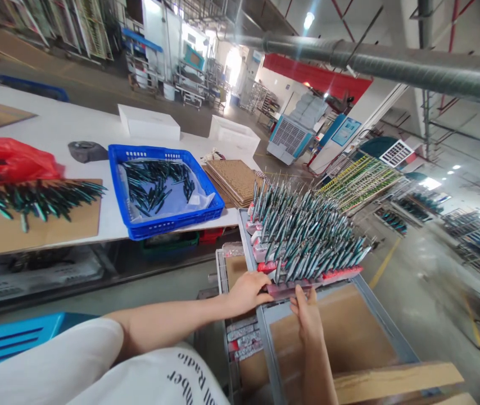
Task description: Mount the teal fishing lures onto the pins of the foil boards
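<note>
both hands grip the near edge of a rack of upright dark green pen-like parts (307,236), held over a grey metal cart frame (385,320). left hand (246,292) closed on the rack's near left corner, fingers curled under the pinkish-red base strip; right hand (306,309) clamped on the same edge just beside it, thumb on top. the two hands sit near each other, not touching. the rack looks fully loaded, spikes filled row on row, and its far end rests on or just over the cart top; whether it is fully seated cannot be told. under the hands, brown cardboard (341,332) lines the cart. beyond and left of the left hand, a blue plastic crate (166,225) still holds loose green parts on a plastic sheet, and further left more loose parts lie on a cardboard sheet (33,228) on the white table (75,126). judged so: one rack filled, loose stock still unloaded.
</note>
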Demonstrator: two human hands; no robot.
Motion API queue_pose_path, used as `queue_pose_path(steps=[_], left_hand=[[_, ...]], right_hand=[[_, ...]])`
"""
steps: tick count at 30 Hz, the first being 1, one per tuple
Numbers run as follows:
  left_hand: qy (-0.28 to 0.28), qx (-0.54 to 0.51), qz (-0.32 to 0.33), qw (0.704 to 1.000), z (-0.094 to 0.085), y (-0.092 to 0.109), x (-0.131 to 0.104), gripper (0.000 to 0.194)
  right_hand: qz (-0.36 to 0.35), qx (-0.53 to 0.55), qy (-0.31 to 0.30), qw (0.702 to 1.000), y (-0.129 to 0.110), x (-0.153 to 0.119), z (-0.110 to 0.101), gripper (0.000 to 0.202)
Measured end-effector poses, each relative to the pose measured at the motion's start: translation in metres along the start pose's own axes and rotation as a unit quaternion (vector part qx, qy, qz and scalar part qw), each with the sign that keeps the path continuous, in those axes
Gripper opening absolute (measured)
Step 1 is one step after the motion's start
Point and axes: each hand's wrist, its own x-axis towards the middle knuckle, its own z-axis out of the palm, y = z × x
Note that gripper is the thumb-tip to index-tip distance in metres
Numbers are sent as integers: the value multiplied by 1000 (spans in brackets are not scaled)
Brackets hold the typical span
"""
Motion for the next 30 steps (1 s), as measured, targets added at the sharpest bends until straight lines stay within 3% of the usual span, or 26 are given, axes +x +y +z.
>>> queue_pose_path(steps=[6, 10, 17, 30], left_hand=[[-46, 38, -34, 998, -2, 1, 8, 30], [-67, 78, -33, 994, -5, 2, 10, 34], [-48, 39, -18, 998, -12, 5, 2, 34], [-16, -20, -9, 1000, -13, 3, -4, 32]], right_hand=[[33, -2, 4, 999, -12, -4, 4, 104], [36, -4, 9, 999, -14, -5, 0, 102], [29, 5, 2, 1000, -13, -10, -7, 88], [25, -16, 12, 999, -5, -2, -17, 91]])
